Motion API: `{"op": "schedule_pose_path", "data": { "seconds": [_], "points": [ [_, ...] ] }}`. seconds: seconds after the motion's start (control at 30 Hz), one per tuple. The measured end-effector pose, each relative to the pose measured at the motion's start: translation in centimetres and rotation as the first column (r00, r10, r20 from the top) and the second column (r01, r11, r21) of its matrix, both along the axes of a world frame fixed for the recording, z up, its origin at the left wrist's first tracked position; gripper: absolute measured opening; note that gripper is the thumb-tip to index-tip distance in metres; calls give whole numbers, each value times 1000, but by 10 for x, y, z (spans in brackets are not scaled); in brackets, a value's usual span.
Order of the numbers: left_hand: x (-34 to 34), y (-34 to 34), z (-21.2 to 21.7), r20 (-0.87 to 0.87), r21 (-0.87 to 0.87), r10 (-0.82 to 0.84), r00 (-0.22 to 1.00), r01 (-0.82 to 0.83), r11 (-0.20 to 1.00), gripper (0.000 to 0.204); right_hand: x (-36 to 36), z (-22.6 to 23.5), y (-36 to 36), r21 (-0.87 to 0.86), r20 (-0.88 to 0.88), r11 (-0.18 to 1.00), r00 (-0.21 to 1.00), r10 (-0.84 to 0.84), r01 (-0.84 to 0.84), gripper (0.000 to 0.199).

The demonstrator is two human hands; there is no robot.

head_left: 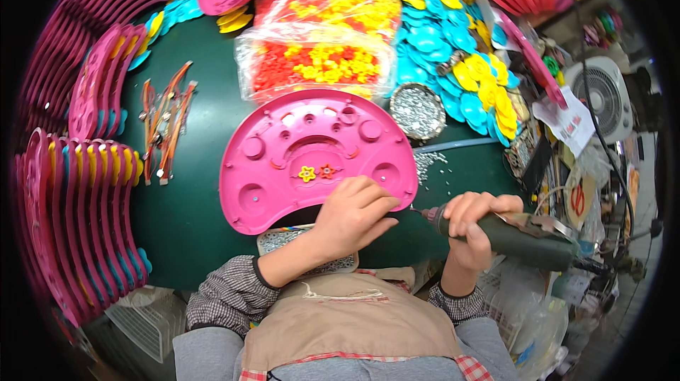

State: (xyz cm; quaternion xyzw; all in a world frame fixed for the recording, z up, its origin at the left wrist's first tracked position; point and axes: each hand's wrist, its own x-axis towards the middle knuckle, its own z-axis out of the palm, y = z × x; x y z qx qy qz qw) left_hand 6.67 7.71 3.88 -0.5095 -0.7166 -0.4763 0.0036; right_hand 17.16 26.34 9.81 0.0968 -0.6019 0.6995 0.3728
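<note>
A pink kidney-shaped plastic panel (315, 193) lies in front of me, its hollow, ribbed side up. A yellow flower piece (306, 173) and a red flower piece (327, 171) sit side by side in its middle. My left hand (358, 214) is over the panel's lower right edge, fingers curled together; whatever they pinch, if anything, is hidden. My right hand (471, 229) is wrapped around a dark green electric screwdriver (528, 241). Its bit points left, at the panel's right corner and close to my left fingertips.
A round tin of small screws (418, 112) stands beyond the panel, with loose screws (428, 165) beside it. Wired parts (166, 122) lie left. A bag of red and yellow pieces (319, 41) is behind. Stacked pink panels (78, 218) line the left; a metal-parts tray (283, 238) is near me.
</note>
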Motion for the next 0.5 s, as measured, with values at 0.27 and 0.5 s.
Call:
{"op": "schedule_pose_path", "data": {
  "seconds": [0.27,0.5],
  "points": [
    [-1,-35,-11,-20,8,73,997,-73,997,25,-23,11,-48,-122,14,976,983,183,-180,44],
    [4,-70,-8,52,91,216,975,-220,971,23,-39,12,-76,-38,58,958,957,285,-283,44]
  ]
}}
